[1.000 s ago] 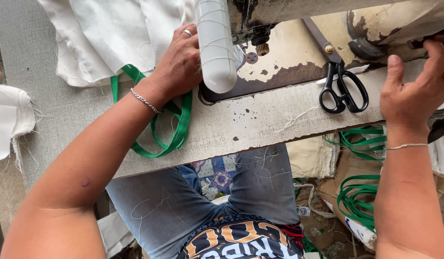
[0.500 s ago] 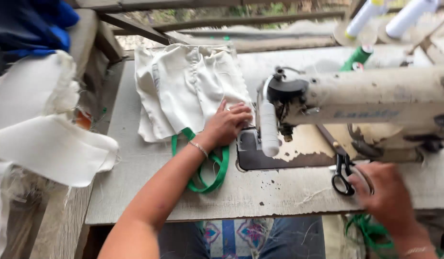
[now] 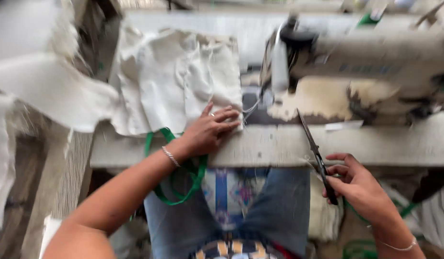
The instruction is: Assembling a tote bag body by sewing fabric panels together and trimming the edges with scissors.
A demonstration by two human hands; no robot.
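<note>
My left hand [image 3: 210, 130] lies flat, fingers spread, on the near right corner of a pile of cream cloth [image 3: 176, 81] on the sewing table [image 3: 375, 144]. A green strap [image 3: 183, 177] runs under that wrist and hangs in a loop off the table's front edge. My right hand [image 3: 359, 184] holds black scissors [image 3: 314, 146] by the handles in front of the table edge, their shut blades pointing up towards the sewing machine [image 3: 371, 62]. The view is blurred by motion.
Pale cloth pieces [image 3: 35, 91] hang at the left beside a wooden frame. More green strap [image 3: 371, 225] lies low at the right by my knee. My lap in blue jeans [image 3: 260, 216] fills the space under the table.
The view dropped and came nearer. My right hand lifted the scissors off the table and drew them back to the front edge. My left hand slid onto the cloth's corner.
</note>
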